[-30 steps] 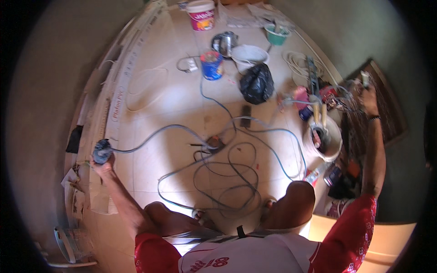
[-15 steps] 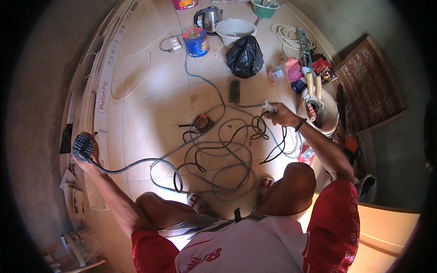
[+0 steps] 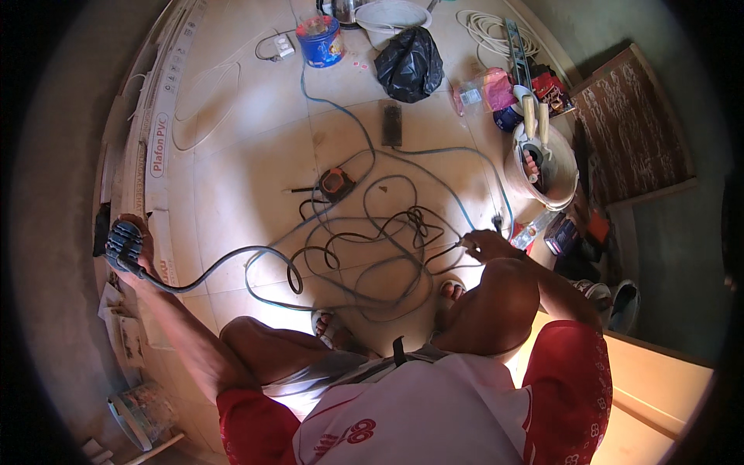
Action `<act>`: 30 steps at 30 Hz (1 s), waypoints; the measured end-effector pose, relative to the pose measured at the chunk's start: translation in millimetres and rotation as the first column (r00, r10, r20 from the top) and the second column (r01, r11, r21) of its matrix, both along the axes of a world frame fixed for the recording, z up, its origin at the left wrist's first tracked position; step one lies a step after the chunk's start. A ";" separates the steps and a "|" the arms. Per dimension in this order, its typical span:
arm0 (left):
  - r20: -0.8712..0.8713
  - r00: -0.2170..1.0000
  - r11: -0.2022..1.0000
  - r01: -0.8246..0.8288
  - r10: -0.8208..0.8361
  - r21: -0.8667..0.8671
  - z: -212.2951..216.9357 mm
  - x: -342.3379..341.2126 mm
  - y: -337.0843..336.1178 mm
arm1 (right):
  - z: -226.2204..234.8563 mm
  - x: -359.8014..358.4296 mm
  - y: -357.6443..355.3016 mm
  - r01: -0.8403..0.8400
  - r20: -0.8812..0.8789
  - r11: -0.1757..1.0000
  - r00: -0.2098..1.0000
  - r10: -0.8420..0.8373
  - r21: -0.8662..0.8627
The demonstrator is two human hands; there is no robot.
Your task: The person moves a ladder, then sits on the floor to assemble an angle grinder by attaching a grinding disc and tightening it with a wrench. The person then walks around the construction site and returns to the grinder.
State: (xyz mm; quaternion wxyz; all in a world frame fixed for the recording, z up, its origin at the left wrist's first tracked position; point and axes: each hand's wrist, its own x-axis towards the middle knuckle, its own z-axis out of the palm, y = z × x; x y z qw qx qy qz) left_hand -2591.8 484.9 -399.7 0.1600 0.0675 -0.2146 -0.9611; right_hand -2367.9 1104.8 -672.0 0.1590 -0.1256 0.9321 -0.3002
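Observation:
At the far left my left hand [image 3: 145, 249] is wrapped round a dark, ribbed block that looks like a socket strip [image 3: 122, 242]. A dark cable [image 3: 194, 285] runs from it to the loose loops on the floor. My right hand [image 3: 492, 246], beside my right knee, has its fingers closed on a black cable [image 3: 442, 254] from the tangle. A black plug [image 3: 497, 222] shows just above that hand. Blue-grey cable [image 3: 364, 316] lies in wide loops before my feet. Near the tangle sits an orange and black tool [image 3: 337, 184] of unclear kind.
Ahead are a dark flat block [image 3: 392, 125], black plastic bag [image 3: 409, 66], blue tin [image 3: 320, 43] and white socket box [image 3: 284, 45]. On the right stand a bucket of trowels [image 3: 570, 174] and a brown patterned board [image 3: 635, 124]. Long panel boxes [image 3: 159, 147] line the left wall.
My right hand has come down toward my knee, away from where it held a pale connector end on the floor's right. The black tangle has shifted. My left hand still holds the block.

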 end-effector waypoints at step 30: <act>0.016 0.903 0.903 0.430 -0.430 0.017 -32.2 -23.7 3.6 | -83.9 -81.4 -8.2 0.690 0.709 0.719 0.550 -0.442 -0.086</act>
